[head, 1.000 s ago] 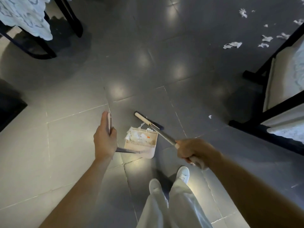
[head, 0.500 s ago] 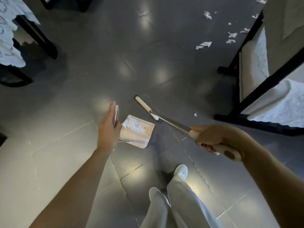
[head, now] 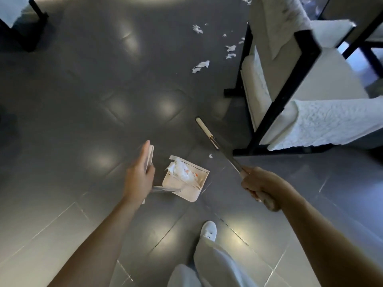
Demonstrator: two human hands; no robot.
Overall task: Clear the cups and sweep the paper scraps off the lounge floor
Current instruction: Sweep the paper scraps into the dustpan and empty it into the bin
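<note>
My left grip [head: 138,179] is grasping the flat cream upright handle [head: 149,156] of the cream plastic dustpan [head: 191,194]. The pan is sitting on the dark grey tiled floor [head: 83,90] just to the right of that grip, with its mouth facing away from me and a heap of torn white paper scraps [head: 180,169] lying inside. One small white scrap [head: 210,156] is lying just past the pan's far right corner, between the pan and the long broom with a silver metal shaft and cream head [head: 217,144]. The broom's long axis is running away from me and slightly leftward, with its head lying ahead of the pan. My right grip [head: 259,187] is clenching round its near end. The loose white scraps [head: 201,66] are lying well ahead of the broom head, strung out beside the black-framed chair with white cushions [head: 290,85]. I am judging that the right grip is the one to reach them, pushing the head forward along that axis.
</note>
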